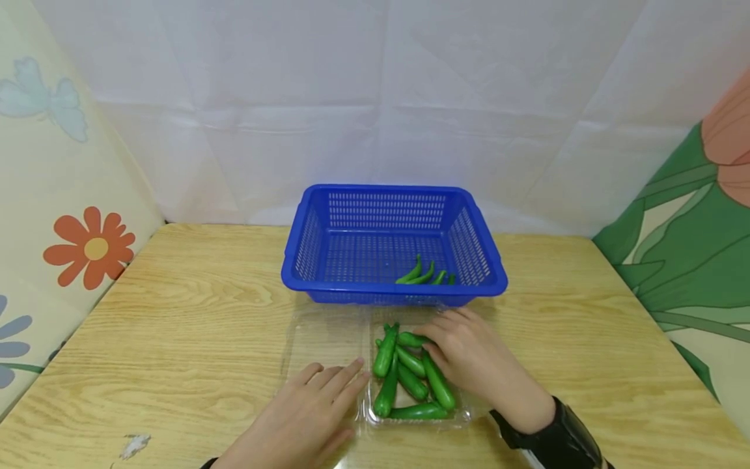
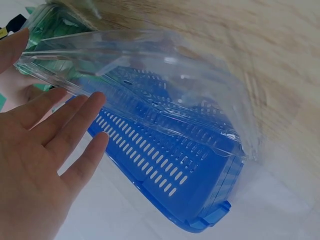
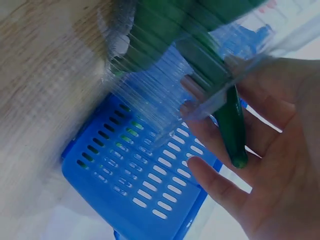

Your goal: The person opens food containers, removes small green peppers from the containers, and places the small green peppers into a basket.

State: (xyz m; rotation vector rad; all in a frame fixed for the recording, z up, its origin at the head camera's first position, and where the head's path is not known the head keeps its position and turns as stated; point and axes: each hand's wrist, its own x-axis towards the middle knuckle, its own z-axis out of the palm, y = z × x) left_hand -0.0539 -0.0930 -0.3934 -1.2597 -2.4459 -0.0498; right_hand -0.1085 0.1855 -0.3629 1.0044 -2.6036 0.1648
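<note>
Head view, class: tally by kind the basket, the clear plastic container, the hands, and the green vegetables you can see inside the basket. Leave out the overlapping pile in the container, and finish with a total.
Blue basket: 1
Clear plastic container: 1
Hands: 2 (left hand, right hand)
Green vegetables visible in the basket: 4
Total: 8

One box (image 1: 422,423) holds at least seven vegetables (image 1: 412,383), one basket (image 1: 363,286) at least four; two hands (image 1: 316,404) (image 1: 471,355) show.
</note>
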